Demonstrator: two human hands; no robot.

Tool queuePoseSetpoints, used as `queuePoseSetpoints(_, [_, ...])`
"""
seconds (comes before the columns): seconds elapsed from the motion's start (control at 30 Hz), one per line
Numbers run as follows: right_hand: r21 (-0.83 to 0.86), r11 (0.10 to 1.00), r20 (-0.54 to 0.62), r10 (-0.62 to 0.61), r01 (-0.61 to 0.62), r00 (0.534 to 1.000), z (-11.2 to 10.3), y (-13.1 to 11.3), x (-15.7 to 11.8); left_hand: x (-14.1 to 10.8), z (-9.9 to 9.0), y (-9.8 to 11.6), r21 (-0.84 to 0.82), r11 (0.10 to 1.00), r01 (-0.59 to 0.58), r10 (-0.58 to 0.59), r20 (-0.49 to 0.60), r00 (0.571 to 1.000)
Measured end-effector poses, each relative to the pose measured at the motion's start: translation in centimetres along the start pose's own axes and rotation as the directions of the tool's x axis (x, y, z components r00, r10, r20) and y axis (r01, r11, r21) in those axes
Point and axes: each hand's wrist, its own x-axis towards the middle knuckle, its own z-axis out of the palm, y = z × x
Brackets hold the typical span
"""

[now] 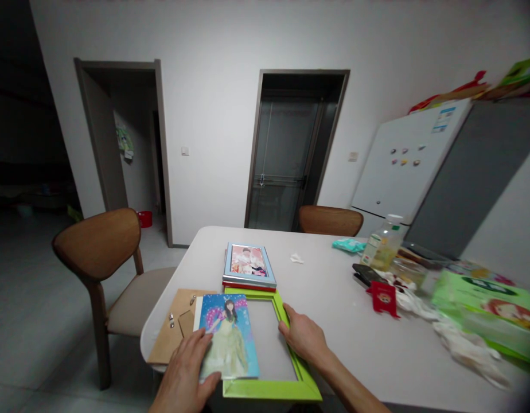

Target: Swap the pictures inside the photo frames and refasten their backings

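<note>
Near the white counter's (342, 310) front-left corner, our right hand's (307, 337) fingers grasp the lime-green rectangular frame (269, 389), while our left hand's (186, 367) rest, whether gripping we cannot tell, on the blue princess picture (229, 338).

One left hand (185, 370), one right hand (306, 335); one green frame (271, 390), one loose picture (228, 344), one brown backing board (170, 335); at least two stacked frames (249, 281); two wooden chairs (104, 235), two doorways (286, 155), one bottle (383, 249), two wall switches (185, 151).

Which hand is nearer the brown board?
Left: left hand is close by the board, touching the picture; right hand is farther, at the green frame's right side.
</note>
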Motion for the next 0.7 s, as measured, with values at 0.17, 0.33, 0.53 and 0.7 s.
queuePoseSetpoints(0.17, [0.007, 1.0, -0.001, 0.0, 0.0, 1.0, 0.0, 0.0, -0.1, -0.1, 0.2, 0.5, -0.015, 0.999, -0.037, 0.038, 0.062, 0.997])
queuePoseSetpoints(0.33, [-0.009, 0.999, -0.03, -0.051, 0.051, 0.998, -0.2, -0.3, -0.3, -0.2, -0.2, 0.9, 0.027, 0.997, -0.075, 0.072, 0.113, 0.991])
queuePoseSetpoints(0.53, [-0.038, 0.985, -0.122, -0.174, 0.17, 0.977, -0.2, -1.5, -0.6, -0.1, 0.7, 1.0, 0.139, 0.988, -0.072, 0.053, 0.141, 0.989])
queuePoseSetpoints(0.7, [0.064, 0.951, -0.065, -0.297, 0.301, 0.953, -0.3, -2.8, -1.4, -0.1, 1.3, 1.1, 0.154, 0.984, -0.091, 0.074, 0.11, 0.991])
